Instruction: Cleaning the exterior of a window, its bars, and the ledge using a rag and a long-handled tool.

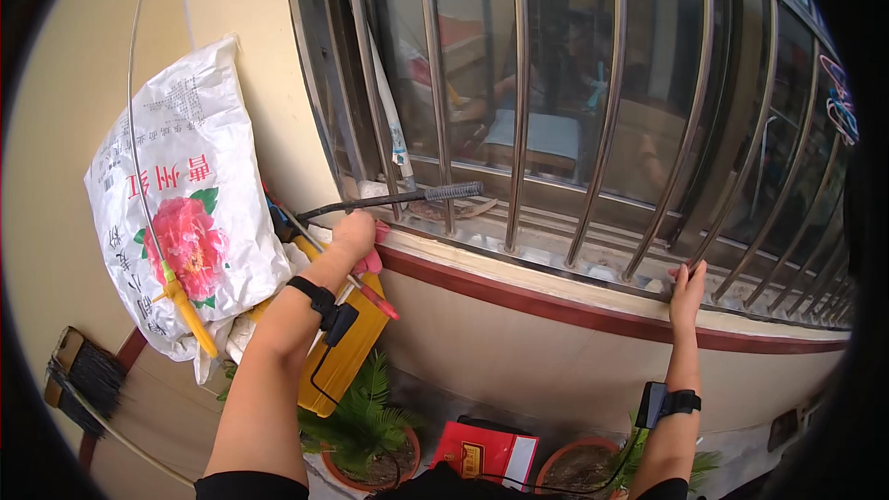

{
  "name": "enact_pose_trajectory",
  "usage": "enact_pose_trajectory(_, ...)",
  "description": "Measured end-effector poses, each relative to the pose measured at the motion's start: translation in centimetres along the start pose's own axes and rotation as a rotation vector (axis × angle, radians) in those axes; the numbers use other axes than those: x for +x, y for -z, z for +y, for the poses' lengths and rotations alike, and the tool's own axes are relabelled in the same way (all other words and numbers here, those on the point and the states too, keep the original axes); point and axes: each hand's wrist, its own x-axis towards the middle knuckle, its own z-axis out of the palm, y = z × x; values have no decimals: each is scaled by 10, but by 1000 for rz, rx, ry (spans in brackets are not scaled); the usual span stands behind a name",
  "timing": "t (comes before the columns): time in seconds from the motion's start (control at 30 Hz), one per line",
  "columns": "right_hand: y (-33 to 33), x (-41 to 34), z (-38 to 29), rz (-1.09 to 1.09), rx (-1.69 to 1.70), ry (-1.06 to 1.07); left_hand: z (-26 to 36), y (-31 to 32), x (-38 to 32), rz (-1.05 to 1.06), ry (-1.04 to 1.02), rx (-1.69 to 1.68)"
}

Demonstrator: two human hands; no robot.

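Observation:
On the left, my left hand (353,235) is closed around a pink cloth (374,255) at the corner of the window ledge (486,271). A black rod with a ribbed grey end (453,191) lies just above that hand and reaches past the window bars. Beneath the hand passes a thin metal rod with a red handle (378,300). My right hand (686,288) rests at the foot of a metal window bar (729,201), its fingers around or against the bar; the fingertips are partly hidden. Both forearms wear black straps with small devices.
A white woven sack (187,208) with a printed flower stands at left, a yellow-handled wand (187,312) across it. Near it are a yellow box (347,354) and a brush (87,375). Below are potted plants (371,458) and a red box (479,455). Bars front the window.

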Motion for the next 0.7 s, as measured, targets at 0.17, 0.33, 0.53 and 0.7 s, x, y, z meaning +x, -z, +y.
enact_pose_trajectory(0.17, -9, -4, -5, -10, 5, 13, -6, -27, 12, 122, 127, -201)
enact_pose_trajectory(0.33, -6, -1, -11, -38, -1, -29, 75, 37, -28, -262, -195, -231)
enact_pose_trajectory(0.53, 2, 4, -20, -85, 25, -93, 183, 38, -82, -639, -735, -1107)
enact_pose_trajectory(0.7, 20, -31, -34, 45, 30, 121, 282, 8, -106, -196, -901, -1129)
